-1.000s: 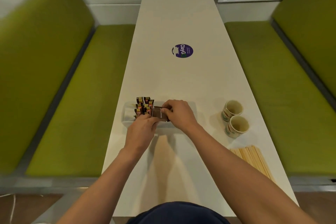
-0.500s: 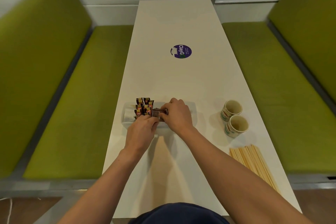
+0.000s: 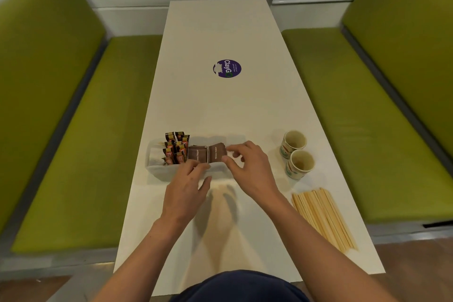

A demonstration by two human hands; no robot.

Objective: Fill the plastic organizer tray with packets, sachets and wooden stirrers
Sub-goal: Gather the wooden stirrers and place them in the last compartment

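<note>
I found the tray (image 3: 157, 172) low in the middle of the frame on the bench (image 3: 220, 105). Small packets (image 3: 176, 148) stood in its left part and the brown sachets (image 3: 197, 154) in its middle. The right hand (image 3: 247, 167) pinched the sachets' right edge between thumb and fingers. The left hand (image 3: 186, 189) lay bent at their near edge, and I could not tell whether it gripped. I judged them light, floppy and slick, best squeezed as a stack by the edges.

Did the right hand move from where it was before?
Yes. The right hand has slid to the right along the organizer tray, closer to the paper cups, uncovering the brown packets.
</note>
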